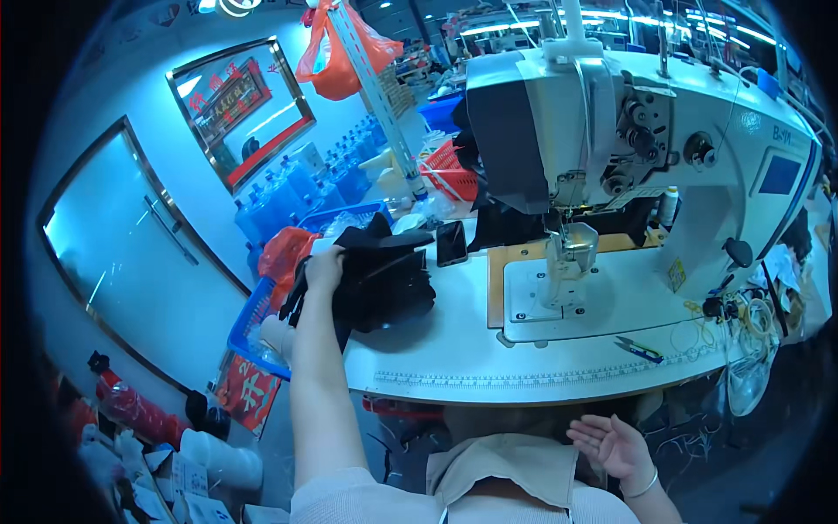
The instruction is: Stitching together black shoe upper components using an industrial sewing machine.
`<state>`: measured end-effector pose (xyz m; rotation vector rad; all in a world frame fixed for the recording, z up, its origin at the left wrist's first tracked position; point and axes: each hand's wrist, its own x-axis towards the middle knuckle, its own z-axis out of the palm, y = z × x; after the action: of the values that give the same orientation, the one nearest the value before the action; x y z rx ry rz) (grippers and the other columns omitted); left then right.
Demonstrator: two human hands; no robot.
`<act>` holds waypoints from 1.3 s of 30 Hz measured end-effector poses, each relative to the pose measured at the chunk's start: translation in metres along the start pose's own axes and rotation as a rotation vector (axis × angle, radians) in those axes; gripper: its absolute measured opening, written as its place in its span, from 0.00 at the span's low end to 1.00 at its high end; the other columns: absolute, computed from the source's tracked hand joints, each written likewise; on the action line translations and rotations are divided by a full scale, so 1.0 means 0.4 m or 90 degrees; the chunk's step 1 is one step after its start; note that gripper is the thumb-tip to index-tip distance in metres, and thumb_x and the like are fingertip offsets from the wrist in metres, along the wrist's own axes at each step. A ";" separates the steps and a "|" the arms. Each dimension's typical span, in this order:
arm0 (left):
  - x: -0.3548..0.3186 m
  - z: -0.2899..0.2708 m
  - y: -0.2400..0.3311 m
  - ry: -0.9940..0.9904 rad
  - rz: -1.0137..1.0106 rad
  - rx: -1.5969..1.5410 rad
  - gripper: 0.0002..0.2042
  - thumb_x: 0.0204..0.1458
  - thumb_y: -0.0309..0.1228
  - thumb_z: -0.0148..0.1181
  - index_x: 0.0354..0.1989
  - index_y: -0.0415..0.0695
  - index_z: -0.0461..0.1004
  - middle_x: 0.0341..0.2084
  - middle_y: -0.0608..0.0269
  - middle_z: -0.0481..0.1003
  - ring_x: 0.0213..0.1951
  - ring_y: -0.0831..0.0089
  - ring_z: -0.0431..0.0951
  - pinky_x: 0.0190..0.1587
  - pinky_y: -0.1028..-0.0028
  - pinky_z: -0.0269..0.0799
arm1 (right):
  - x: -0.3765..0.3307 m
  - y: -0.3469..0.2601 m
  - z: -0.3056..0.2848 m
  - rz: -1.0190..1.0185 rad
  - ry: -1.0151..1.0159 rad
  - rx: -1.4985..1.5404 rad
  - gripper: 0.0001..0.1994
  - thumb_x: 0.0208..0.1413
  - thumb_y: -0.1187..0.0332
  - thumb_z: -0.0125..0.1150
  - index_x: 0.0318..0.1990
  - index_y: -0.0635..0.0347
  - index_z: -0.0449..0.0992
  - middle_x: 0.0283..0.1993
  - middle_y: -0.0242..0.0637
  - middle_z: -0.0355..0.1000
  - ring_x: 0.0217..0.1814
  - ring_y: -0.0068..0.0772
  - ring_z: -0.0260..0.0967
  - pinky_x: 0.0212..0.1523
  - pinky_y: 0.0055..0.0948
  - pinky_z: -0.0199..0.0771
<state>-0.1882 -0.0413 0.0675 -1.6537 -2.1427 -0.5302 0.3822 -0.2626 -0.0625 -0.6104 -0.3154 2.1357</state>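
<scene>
- The right hand [611, 444] is nearest, low in the view below the worktop edge; its grip is open, palm up and fingers spread, and it holds nothing. A light bangle is on the wrist.
- The left hand [324, 267] reaches forward to the left end of the white worktop [454, 349]; its grip is closed on a bundle of black fabric pieces [384, 275], which rests at that left end and hangs partly over the edge.
- A measuring tape strip [541, 378] runs along the front edge of the worktop, and small blue-handled snips [639, 349] lie near it on the right.
- A black phone [451, 242] lies flat just behind the fabric bundle.
- The white industrial sewing machine [646, 148] stands at the centre and right of the worktop; a small yellow label [676, 274] is on its lower body and a dark blue panel [779, 175] on its right side.
- Left of the worktop, a blue plastic crate [247, 332] stands lower down; an orange-red bag [284, 253] lies in it.
- On the floor below the crate is a red packet [248, 391] with pale markings.
- Farther back, many blue water bottles [301, 188] stand in a group by the wall.
- A red basket [452, 170] is behind the worktop; I cannot tell its contents.
- An orange plastic bag [342, 52] hangs high, and a framed red sign [240, 109] is on the wall.
</scene>
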 end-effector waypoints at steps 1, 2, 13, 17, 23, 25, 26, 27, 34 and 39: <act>0.013 -0.011 -0.021 0.037 -0.047 -0.022 0.09 0.48 0.35 0.58 0.36 0.50 0.79 0.32 0.56 0.78 0.38 0.55 0.77 0.43 0.61 0.72 | -0.008 -0.001 -0.016 -0.001 0.000 -0.005 0.26 0.62 0.58 0.44 0.56 0.76 0.61 0.59 0.60 0.60 0.63 0.57 0.58 0.62 0.46 0.60; 0.036 -0.043 -0.014 0.039 -0.039 -0.030 0.10 0.43 0.37 0.64 0.33 0.48 0.80 0.29 0.54 0.78 0.35 0.56 0.78 0.40 0.63 0.73 | -0.014 -0.006 -0.033 -0.034 0.018 -0.001 0.26 0.62 0.58 0.44 0.56 0.76 0.61 0.59 0.60 0.61 0.62 0.56 0.58 0.62 0.46 0.61; 0.081 -0.087 -0.086 -0.226 -0.034 -0.240 0.08 0.43 0.34 0.66 0.29 0.44 0.81 0.24 0.57 0.78 0.29 0.68 0.78 0.36 0.70 0.72 | 0.119 -0.001 0.099 0.033 -0.061 -0.018 0.20 0.62 0.65 0.44 0.54 0.74 0.65 0.54 0.56 0.66 0.60 0.51 0.63 0.60 0.42 0.65; 0.143 -0.115 -0.119 0.149 0.017 -0.155 0.10 0.49 0.34 0.56 0.26 0.38 0.75 0.27 0.45 0.76 0.34 0.51 0.77 0.38 0.61 0.71 | 0.154 -0.006 0.152 0.055 -0.083 -0.033 0.18 0.62 0.67 0.44 0.52 0.74 0.67 0.53 0.54 0.68 0.58 0.49 0.66 0.59 0.40 0.67; 0.260 -0.484 -0.031 0.268 -0.145 -0.314 0.12 0.47 0.35 0.55 0.26 0.37 0.72 0.20 0.51 0.76 0.20 0.59 0.78 0.24 0.64 0.75 | 0.248 -0.017 0.335 -0.140 -0.113 -0.549 0.15 0.59 0.74 0.50 0.51 0.73 0.67 0.49 0.50 0.71 0.55 0.40 0.68 0.57 0.34 0.68; 0.226 -0.611 0.039 0.173 -0.169 -0.324 0.13 0.47 0.33 0.54 0.28 0.32 0.72 0.21 0.53 0.74 0.19 0.64 0.78 0.21 0.69 0.77 | 0.302 0.017 0.392 -0.277 -0.247 -0.707 0.26 0.51 0.73 0.62 0.58 0.69 0.61 0.57 0.45 0.65 0.61 0.38 0.62 0.60 0.31 0.62; 0.206 -0.656 0.065 0.137 -0.169 -0.351 0.13 0.46 0.32 0.54 0.29 0.31 0.72 0.23 0.52 0.74 0.20 0.64 0.78 0.21 0.69 0.78 | 0.327 0.043 0.433 -0.348 -0.319 -0.788 0.33 0.48 0.71 0.66 0.62 0.66 0.57 0.62 0.45 0.60 0.65 0.39 0.57 0.63 0.33 0.58; 0.186 -0.690 0.089 0.101 -0.169 -0.378 0.13 0.46 0.32 0.54 0.29 0.30 0.72 0.24 0.51 0.73 0.21 0.63 0.78 0.22 0.69 0.78 | 0.337 0.073 0.485 -0.512 -0.317 -0.837 0.41 0.44 0.70 0.69 0.64 0.65 0.50 0.66 0.45 0.52 0.69 0.40 0.49 0.66 0.34 0.51; -0.031 -0.646 0.263 -0.140 -0.133 -0.469 0.09 0.44 0.29 0.54 0.26 0.33 0.71 0.23 0.55 0.70 0.20 0.61 0.77 0.21 0.69 0.77 | 0.357 0.090 0.511 -0.621 -0.344 -0.503 0.53 0.38 0.70 0.73 0.67 0.66 0.38 0.69 0.47 0.45 0.70 0.39 0.46 0.68 0.33 0.45; -0.138 -0.392 0.336 -0.193 -0.154 -0.380 0.09 0.49 0.29 0.55 0.32 0.34 0.70 0.27 0.53 0.70 0.24 0.61 0.76 0.26 0.66 0.76 | 0.356 -0.012 0.439 -0.313 -0.167 -0.375 0.14 0.52 0.67 0.63 0.42 0.69 0.75 0.36 0.34 0.76 0.36 0.21 0.71 0.39 0.21 0.72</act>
<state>-0.0343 -0.1356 0.1821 -1.8679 -2.5985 -1.1476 0.2208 -0.1458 0.0443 -0.5045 -1.1424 1.6300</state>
